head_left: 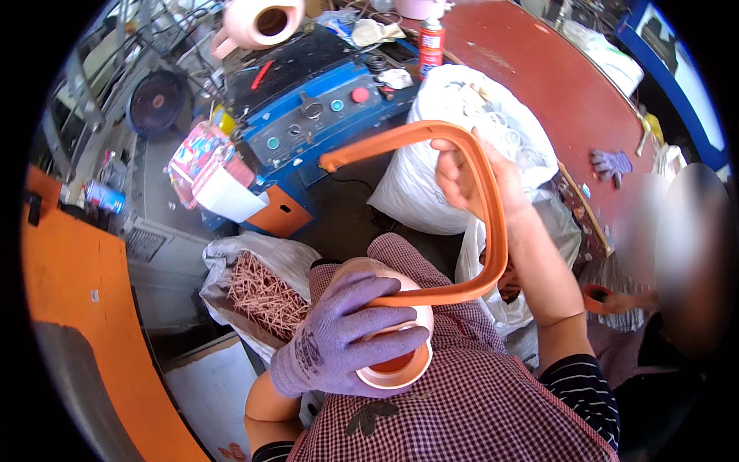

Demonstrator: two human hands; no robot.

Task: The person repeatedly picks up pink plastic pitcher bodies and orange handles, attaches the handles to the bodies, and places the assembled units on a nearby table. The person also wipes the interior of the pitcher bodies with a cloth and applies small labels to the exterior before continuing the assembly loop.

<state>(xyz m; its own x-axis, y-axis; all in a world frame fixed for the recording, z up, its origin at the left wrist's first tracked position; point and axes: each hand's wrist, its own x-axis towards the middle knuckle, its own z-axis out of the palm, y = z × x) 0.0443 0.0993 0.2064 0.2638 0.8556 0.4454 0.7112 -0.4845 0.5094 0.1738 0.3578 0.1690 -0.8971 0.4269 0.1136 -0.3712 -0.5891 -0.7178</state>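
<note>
My left hand (331, 339), in a purple knit glove, wraps over a pale pink plastic vessel (363, 266) resting against my lap. Its round mouth, orange inside, faces up toward me between the gloved fingers. My bare right hand (509, 185) is closed around a long orange plastic handle (497, 250), bent into a wide U with a grooved face. The handle's lower end lies at the vessel's rim by my left fingertips; whether it is joined there is hidden. Its upper end sticks out freely to the left, in front of the blue machine.
A blue machine (286, 129) with buttons stands ahead, near another pink vessel (231, 31). White sacks (416, 189) flank my knees; a bag at left holds thin pinkish sticks (265, 289). A red-brown table (531, 69) carries a purple glove (612, 164). A co-worker's hand (618, 302) holds an orange ring.
</note>
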